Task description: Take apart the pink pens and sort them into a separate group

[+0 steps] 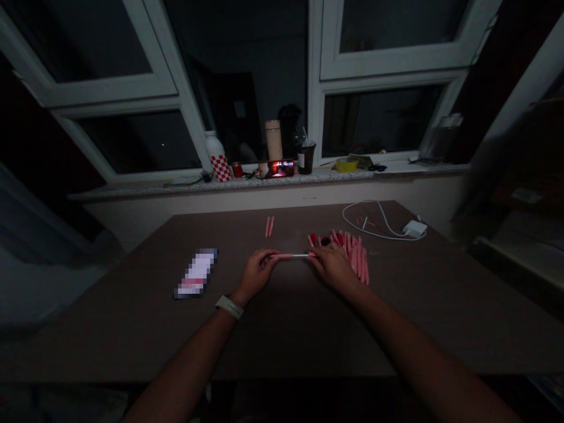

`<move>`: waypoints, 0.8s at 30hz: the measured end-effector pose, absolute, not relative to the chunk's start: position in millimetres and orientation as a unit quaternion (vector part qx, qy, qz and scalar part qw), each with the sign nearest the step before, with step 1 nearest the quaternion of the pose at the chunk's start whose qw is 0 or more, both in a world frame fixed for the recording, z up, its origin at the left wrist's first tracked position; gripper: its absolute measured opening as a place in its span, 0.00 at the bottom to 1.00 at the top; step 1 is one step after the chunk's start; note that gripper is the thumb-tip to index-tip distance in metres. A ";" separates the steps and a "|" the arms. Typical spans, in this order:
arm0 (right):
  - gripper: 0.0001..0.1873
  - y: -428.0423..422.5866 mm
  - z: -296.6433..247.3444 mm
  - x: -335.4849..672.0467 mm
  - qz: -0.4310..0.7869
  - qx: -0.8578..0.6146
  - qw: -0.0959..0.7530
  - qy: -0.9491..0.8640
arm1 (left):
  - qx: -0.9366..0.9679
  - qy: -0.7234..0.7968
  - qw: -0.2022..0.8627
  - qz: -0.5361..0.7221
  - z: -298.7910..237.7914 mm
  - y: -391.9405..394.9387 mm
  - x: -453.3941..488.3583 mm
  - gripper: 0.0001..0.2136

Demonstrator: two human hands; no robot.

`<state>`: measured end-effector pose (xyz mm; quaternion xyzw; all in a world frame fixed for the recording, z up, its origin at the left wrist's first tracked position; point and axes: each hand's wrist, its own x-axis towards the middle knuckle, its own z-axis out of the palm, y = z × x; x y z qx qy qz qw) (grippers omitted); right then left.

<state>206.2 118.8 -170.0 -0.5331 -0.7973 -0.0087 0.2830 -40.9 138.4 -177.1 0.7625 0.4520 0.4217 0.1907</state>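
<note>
Pink-and-white rod (293, 255) between left hand (259, 273) and right hand (333, 268)

Left wrist: a watch (230, 306) on a broad off-white strap, snug, its dial hidden from this angle. Left forearm (185, 367) and right forearm (423, 358) bare to the frame edge. Right wrist bare. Left hand (259, 275) and right hand (333, 268) ungloved; fine detail dulled by dim light.
</note>
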 end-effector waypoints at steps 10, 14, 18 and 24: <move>0.16 116.7 -167.1 206.0 0.019 -0.535 0.254 -0.806 | 0.767 0.441 0.191 0.425 -174.4 138.4 -41.3 0.11; 0.17 116.3 -167.4 204.9 0.066 -0.529 0.245 -0.810 | 0.766 0.444 0.190 0.423 -174.0 138.0 -41.1 0.11; 0.18 115.5 -167.9 201.1 0.098 -0.497 0.237 -0.829 | 0.774 0.437 0.198 0.413 -174.9 137.1 -39.6 0.11; 0.13 114.8 -174.3 197.6 0.126 -0.473 0.264 -0.831 | 0.781 0.435 0.207 0.397 -173.0 133.2 -36.2 0.11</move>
